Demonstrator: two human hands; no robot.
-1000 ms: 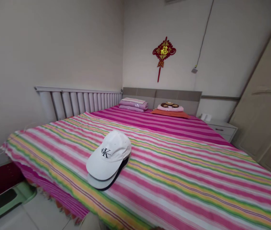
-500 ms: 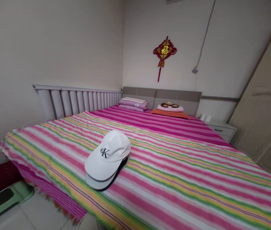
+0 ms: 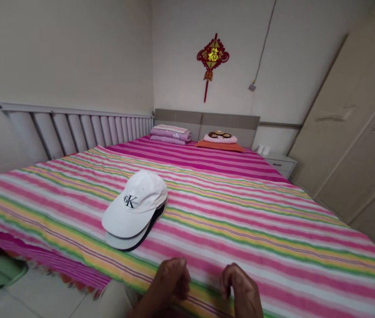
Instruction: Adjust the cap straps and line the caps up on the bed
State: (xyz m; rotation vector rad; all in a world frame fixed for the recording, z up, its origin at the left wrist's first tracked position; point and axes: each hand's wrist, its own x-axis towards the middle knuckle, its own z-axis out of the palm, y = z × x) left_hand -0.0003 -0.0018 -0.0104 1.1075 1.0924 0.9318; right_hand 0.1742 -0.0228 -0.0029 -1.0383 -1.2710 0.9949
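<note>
A white cap (image 3: pixel 137 198) with black "CK" lettering lies on the striped bedspread (image 3: pixel 260 238), its brim toward the near left. Below it show a second pale brim (image 3: pixel 121 240) and a dark edge, so caps seem stacked there. At the bottom of the view, right of and nearer than the caps, is my left hand (image 3: pixel 174 280), loosely curled, with nothing visible in it. My right hand (image 3: pixel 240 287) is a short way to its right, fingers bent inward and seemingly holding nothing. Both hands are over the bed's near edge, apart from the caps.
Folded purple bedding (image 3: pixel 170 134) and a pink folded item (image 3: pixel 220 138) on an orange pillow (image 3: pixel 227 145) lie by the headboard (image 3: pixel 230 123). A radiator (image 3: pixel 84 130) runs along the left wall. A green stool (image 3: pixel 5 274) stands at lower left, a white nightstand (image 3: pixel 282 165) at right.
Both my hands have come into view from the bottom. The view has turned right and slightly down, so the caps and bed appear further left and a little higher.
</note>
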